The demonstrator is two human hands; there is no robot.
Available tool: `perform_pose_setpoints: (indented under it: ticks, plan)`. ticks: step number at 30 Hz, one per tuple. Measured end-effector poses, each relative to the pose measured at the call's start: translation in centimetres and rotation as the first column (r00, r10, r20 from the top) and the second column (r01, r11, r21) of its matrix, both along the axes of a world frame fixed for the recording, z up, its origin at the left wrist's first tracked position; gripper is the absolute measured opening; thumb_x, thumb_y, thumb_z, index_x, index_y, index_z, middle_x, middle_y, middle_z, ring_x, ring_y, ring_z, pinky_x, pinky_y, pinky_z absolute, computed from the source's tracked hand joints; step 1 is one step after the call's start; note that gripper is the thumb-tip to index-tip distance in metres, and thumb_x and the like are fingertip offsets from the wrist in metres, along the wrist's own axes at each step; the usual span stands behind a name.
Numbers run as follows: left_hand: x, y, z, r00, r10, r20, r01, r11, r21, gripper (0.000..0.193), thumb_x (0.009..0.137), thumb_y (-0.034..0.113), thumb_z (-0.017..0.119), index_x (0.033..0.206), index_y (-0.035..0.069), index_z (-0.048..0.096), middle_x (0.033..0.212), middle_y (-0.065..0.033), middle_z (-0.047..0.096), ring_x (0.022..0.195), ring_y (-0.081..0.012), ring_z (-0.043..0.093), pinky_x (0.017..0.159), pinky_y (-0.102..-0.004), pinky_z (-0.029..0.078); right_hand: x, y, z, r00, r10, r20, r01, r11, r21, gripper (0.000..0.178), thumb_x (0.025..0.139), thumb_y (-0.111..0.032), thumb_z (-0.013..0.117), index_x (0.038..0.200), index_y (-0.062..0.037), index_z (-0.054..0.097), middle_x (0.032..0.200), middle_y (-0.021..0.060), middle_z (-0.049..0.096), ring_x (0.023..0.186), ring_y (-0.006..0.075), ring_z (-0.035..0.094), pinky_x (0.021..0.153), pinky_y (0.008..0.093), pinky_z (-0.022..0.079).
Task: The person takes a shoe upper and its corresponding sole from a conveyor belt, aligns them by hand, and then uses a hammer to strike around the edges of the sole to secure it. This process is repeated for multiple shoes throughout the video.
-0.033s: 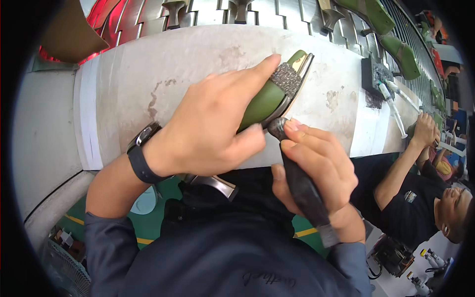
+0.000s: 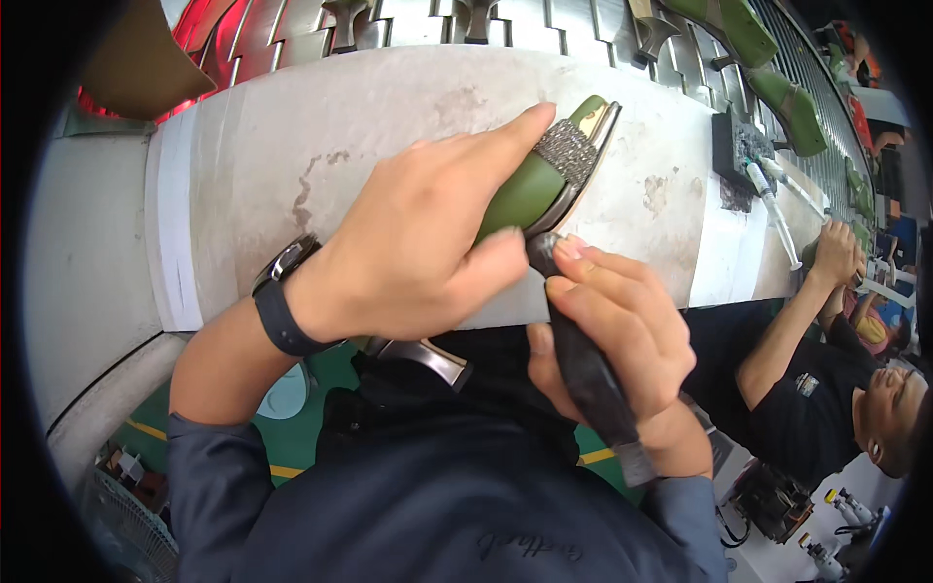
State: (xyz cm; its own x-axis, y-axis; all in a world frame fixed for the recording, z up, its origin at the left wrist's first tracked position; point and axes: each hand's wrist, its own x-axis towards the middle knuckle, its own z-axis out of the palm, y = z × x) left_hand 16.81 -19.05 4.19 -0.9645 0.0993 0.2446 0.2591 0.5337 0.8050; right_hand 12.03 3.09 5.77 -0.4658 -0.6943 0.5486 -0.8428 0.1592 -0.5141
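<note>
A sandal on a green shoe last (image 2: 530, 194) lies partly over the workbench edge, its glittery grey strap (image 2: 567, 151) across the toe end and its thin dark sole (image 2: 595, 160) facing right. My left hand (image 2: 418, 228) lies over the last and grips it, index finger stretched along the strap. Below that wrist, the sandal's metallic heel (image 2: 434, 362) sticks out. My right hand (image 2: 622, 321) is wrapped around a thick dark tool (image 2: 588, 374) with a rounded head and a translucent grey tail. The tool's head touches or nearly touches the sole edge; I cannot tell which.
Stained pale covering lies on the workbench (image 2: 253, 185). A dark block (image 2: 734, 151) and syringes (image 2: 773, 214) stand at its right. Beyond runs a metal slat conveyor (image 2: 408, 29) carrying heels and green lasts (image 2: 787, 107). A co-worker (image 2: 807, 389) sits at the right.
My right hand and the tool have shifted very slightly left. The sandal and my left hand have moved a touch to the right in the picture; both grips are the same.
</note>
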Motion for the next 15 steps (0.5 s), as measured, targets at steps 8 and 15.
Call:
perform_pose_setpoints:
  ticks: [8, 15]
  plan:
    - [-0.2, 0.6, -0.7, 0.996, 0.072, 0.051, -0.074, 0.996, 0.057, 0.051, 0.100, 0.009, 0.058, 0.149, -0.004, 0.050, 0.112, -0.0252, 0.071, 0.097, -0.0385, 0.070, 0.090, -0.0404, 0.053, 4.7, -2.6, -1.8, 0.923, 0.040, 0.383, 0.031, 0.984, -0.178, 0.034, 0.071, 0.002, 0.082, 0.103, 0.0037, 0.071, 0.100, 0.0185, 0.074, 0.090, 0.0335, 0.075, 0.079, 0.0383, 0.062]
    - [-1.5, 0.0, 2.3, 0.933, 0.004, 0.361, -0.023, 0.999, 0.049, 0.059, 0.100, 0.026, 0.064, 0.147, -0.006, 0.049, 0.115, -0.0267, 0.071, 0.102, -0.0364, 0.071, 0.092, -0.0391, 0.054, 3.0, -1.4, 0.4, 0.630, 0.074, 0.773, -0.004, 0.996, -0.092, 0.026, 0.088, -0.008, 0.080, 0.113, -0.0031, 0.073, 0.096, 0.0108, 0.077, 0.081, 0.0142, 0.074, 0.074, 0.0286, 0.058]
